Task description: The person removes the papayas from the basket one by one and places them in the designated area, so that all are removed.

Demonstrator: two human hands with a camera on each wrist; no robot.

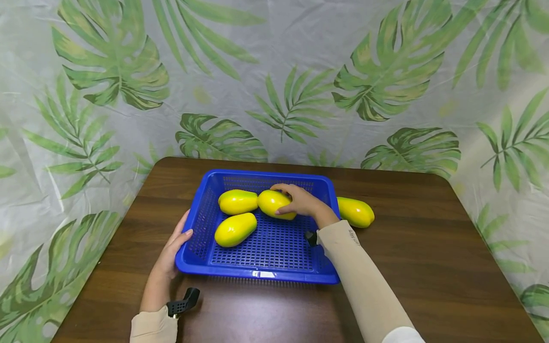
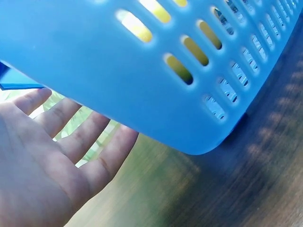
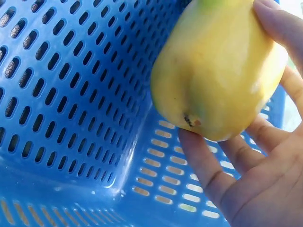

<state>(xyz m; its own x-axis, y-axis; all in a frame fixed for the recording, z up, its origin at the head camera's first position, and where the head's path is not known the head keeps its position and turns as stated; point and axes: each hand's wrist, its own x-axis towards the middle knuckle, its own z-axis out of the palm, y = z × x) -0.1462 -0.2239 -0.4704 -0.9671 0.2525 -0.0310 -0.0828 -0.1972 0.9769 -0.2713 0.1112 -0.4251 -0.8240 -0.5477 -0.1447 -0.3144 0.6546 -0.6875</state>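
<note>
Blue slotted plastic basket (image 1: 274, 250) is on the brown wood-grain counter (image 1: 433, 257). Left hand (image 1: 172, 250) holds its side rim, thumb above and fingers below. Right hand (image 1: 301, 201) grips a yellow papaya (image 1: 270, 203) inside the basket; whether this fruit touches the bottom, I cannot tell well. Two more papayas (image 1: 236, 230) lie at its left, and a fourth papaya (image 1: 357, 212) lies just outside the right wall.

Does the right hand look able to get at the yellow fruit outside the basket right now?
Probably not straight away: the right hand grips another fruit inside the basket, whose right rim lies between it and the outside fruit.
</note>
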